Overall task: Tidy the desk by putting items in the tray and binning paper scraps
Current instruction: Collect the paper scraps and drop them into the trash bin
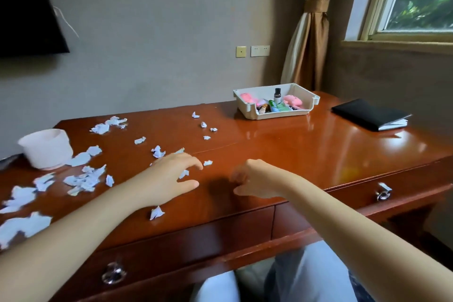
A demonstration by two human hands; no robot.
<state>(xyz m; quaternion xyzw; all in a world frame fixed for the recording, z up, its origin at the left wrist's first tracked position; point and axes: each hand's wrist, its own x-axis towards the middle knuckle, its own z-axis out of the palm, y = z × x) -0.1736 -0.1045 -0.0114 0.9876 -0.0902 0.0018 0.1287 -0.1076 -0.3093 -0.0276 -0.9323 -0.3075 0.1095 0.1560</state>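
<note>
Several torn white paper scraps litter the left half of the brown wooden desk. My left hand hovers over the desk middle with fingers spread, a small scrap just beneath its fingers and another scrap beyond the fingertips. My right hand hangs above the desk's front with fingers loosely curled, holding nothing that I can see. At the back right sits a white tray with a small dark bottle, pink items and green items inside. A white bin stands at the far left.
A black notebook lies at the desk's right end. Two drawers with glass knobs run along the front. A dark screen hangs on the wall at left; a curtain and window are at right. My knees show under the desk.
</note>
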